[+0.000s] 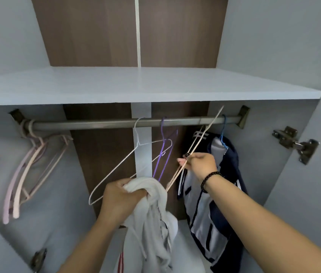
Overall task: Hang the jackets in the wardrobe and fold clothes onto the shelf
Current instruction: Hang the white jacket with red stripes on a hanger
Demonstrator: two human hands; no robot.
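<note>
My left hand (119, 200) grips the bunched top of a white jacket (151, 219) that hangs down in front of the open wardrobe. My right hand (199, 163) pinches a thin cream wire hanger (203, 134), tilted up toward the metal rail (100, 124). Its lower end reaches down to the white jacket. Behind my right wrist a navy and white jacket (212, 203) hangs from the rail on a blue hanger (223, 133). The shelf (145, 85) above the rail is bare.
A white wire hanger (136, 154) and a purple one (163, 154) hang empty mid-rail. Several pink hangers (29, 168) cluster at the rail's left end. Door hinges stick out at right (295, 143) and lower left (38, 259).
</note>
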